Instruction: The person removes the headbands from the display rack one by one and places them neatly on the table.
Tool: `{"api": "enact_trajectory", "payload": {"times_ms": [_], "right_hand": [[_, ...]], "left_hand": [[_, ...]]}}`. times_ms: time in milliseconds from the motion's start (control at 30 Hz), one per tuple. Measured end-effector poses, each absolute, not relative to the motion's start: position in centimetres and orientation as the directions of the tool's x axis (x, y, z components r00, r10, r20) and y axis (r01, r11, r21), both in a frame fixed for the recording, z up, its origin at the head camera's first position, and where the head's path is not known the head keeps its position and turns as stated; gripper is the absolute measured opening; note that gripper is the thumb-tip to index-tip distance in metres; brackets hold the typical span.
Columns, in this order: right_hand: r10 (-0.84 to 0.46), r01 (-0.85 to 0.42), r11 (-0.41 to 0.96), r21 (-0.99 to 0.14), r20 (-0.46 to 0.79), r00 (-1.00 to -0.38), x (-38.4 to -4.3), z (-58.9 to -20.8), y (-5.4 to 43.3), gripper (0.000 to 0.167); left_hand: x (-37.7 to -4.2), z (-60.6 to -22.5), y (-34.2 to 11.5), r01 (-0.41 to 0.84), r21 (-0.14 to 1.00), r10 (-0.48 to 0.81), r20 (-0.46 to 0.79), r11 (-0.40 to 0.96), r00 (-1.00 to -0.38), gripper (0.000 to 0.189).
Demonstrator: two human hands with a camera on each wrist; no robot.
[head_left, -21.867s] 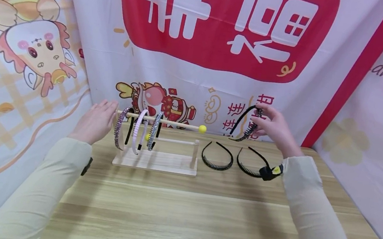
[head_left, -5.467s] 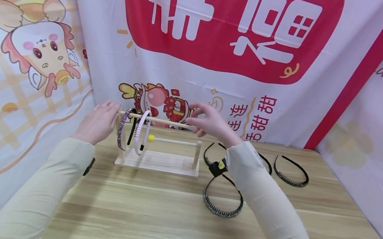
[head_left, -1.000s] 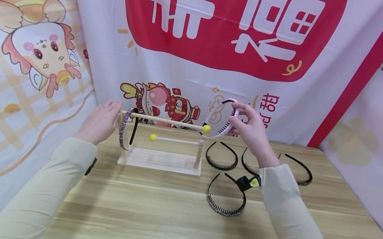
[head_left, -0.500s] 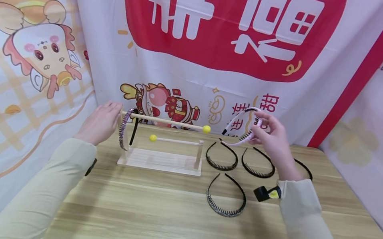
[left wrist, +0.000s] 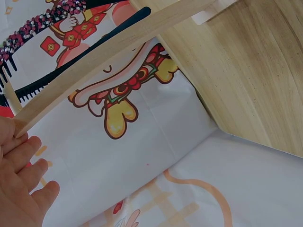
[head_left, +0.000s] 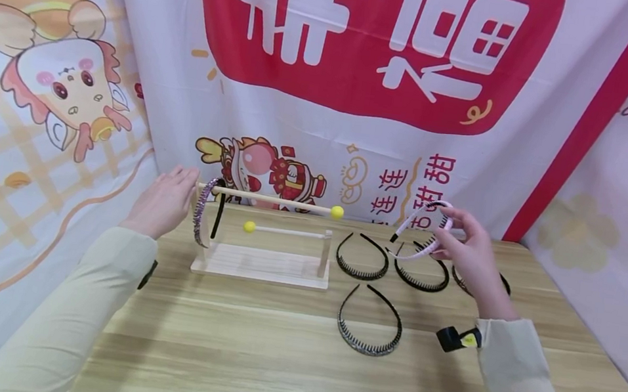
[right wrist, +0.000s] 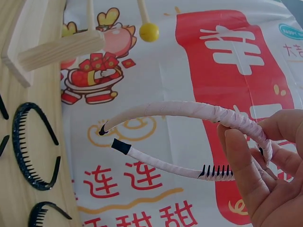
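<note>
My right hand [head_left: 478,264] pinches a pale pink headband [right wrist: 165,109] with black comb teeth, holding it in the air above the row of black headbands. Its open ends point left. My left hand [head_left: 161,203] rests with nearly straight fingers against the top of the left post of a wooden headband stand [head_left: 263,267]. In the left wrist view the fingertips touch the post [left wrist: 94,61]. A purple glittery headband [head_left: 201,211] hangs on the upper rod [head_left: 277,200], near its left end.
Several toothed headbands lie on the wooden table: a back row with a left one [head_left: 360,273], a middle one [head_left: 420,285] and one partly behind my right hand, and a silvery one [head_left: 367,349] in front. The lower rod [head_left: 291,233] bears none. Printed cloth walls stand around.
Since the earliest frame, black and silvery headbands have been laid on the table. The pink headband has left the upper rod and moved right and down with my right hand. My left hand stays.
</note>
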State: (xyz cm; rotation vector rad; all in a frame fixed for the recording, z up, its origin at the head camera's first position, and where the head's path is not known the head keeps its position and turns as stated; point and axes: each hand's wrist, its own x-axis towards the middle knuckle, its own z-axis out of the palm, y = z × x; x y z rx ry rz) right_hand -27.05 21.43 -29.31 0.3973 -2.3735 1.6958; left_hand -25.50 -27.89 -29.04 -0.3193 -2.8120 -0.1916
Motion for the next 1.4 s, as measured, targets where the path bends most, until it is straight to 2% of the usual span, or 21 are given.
{"api": "enact_trajectory", "payload": {"times_ms": [767,1067,1400], "right_hand": [[-0.114,-0.247,0.401,-0.882,0.220,-0.969,-26.1,-34.6,24.8,0.045],[-0.128,-0.289,0.398,-0.871,0.259,-0.957,-25.6,-37.2,25.9,0.042],[-0.165,-0.259,0.423,-0.868,0.207,-0.964,-24.6,-38.4,27.9,0.044]], "left_hand": [[-25.2,-29.0,-27.9,0.239,0.083,0.201,0.321,0.967,-0.925,0.046],[-25.3,-29.1,-28.0,0.235,0.086,0.197,0.321,0.968,-0.926,0.046],[-25.5,-29.0,-27.9,0.235,0.090,0.196,0.319,0.968,-0.927,0.046]]}}
